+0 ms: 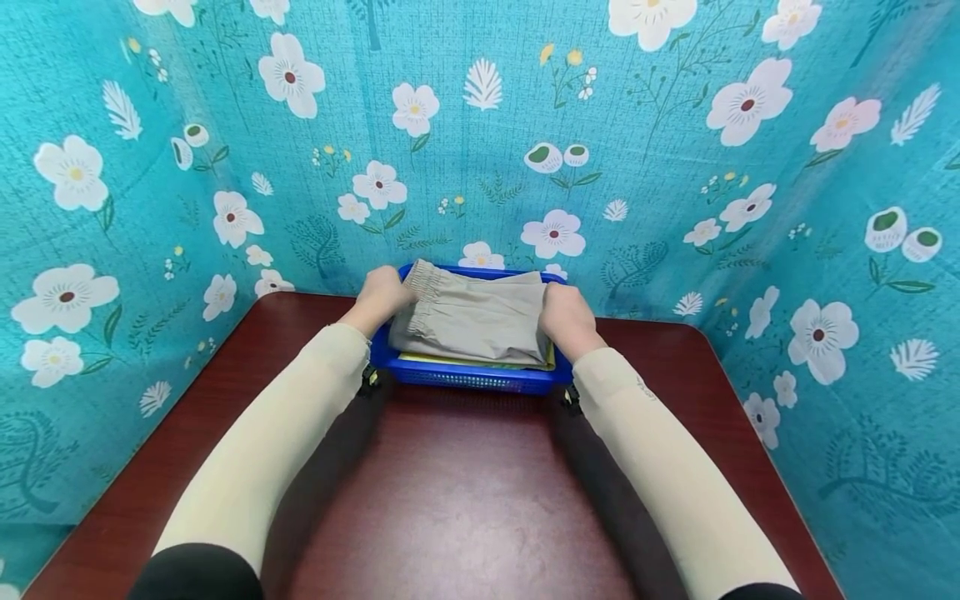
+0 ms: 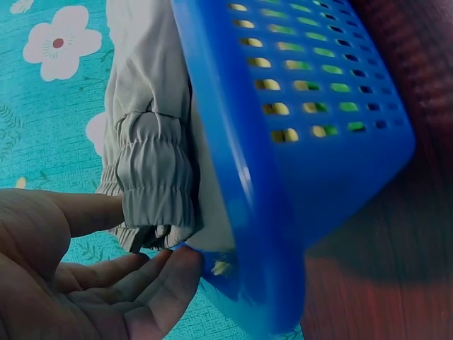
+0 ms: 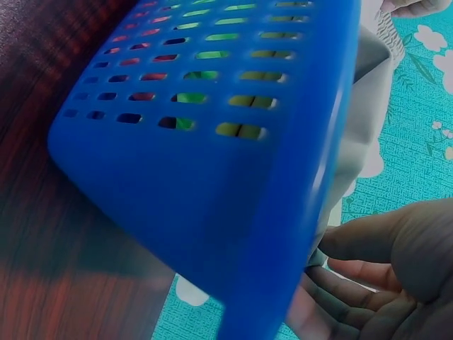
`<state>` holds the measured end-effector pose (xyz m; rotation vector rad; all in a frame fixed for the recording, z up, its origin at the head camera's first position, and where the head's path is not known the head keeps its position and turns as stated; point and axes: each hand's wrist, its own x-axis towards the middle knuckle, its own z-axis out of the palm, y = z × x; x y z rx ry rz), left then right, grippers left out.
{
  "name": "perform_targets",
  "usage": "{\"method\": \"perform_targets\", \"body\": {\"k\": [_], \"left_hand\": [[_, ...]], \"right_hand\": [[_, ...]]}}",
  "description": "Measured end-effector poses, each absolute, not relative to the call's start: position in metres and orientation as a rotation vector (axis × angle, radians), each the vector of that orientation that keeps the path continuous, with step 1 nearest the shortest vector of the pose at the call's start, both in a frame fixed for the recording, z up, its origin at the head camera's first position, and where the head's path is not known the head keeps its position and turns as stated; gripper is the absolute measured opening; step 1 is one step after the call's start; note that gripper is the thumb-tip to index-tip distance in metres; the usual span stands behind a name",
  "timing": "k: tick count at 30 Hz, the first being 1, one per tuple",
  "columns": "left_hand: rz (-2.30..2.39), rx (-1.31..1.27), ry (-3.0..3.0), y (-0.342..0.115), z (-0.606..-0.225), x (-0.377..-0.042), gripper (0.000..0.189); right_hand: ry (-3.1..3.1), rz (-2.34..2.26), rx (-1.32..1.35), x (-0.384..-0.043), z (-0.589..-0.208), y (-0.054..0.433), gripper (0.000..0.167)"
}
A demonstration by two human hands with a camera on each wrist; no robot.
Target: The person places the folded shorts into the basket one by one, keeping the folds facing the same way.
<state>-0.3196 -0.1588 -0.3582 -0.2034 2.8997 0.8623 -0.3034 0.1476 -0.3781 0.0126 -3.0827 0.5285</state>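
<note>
Folded beige-grey trousers [image 1: 480,321] with a gathered elastic band [image 2: 154,170] lie at the top of a blue plastic basket [image 1: 468,379]. My left hand [image 1: 381,293] holds their left end; the left wrist view shows thumb and fingers pinching the elastic band just beside the basket rim. At the opposite end, my right hand [image 1: 568,318] grips the folded edge. In the right wrist view its thumb and fingertips meet on the cloth, partly hidden behind the rim. Beneath the trousers a yellow edge [image 1: 427,359] shows.
The basket stands at the back of a dark red-brown table [image 1: 465,467], close to a teal flowered curtain [image 1: 480,167] that hangs behind and along both sides. Green, yellow and red contents show through the basket's slots.
</note>
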Motion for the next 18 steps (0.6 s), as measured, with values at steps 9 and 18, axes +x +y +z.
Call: {"method": "perform_targets", "body": {"k": [9,18], "left_hand": [[0.857,-0.134,2.943,-0.164,-0.365,-0.315,0.036],[0.8,-0.022,3.022,-0.168,-0.367,-0.306,0.04]], "right_hand": [[-3.049,0.531,0.052,-0.296,-0.379,0.151,0.011],[-3.042,0.548,0.089,-0.292,-0.381,0.154,0.032]]}}
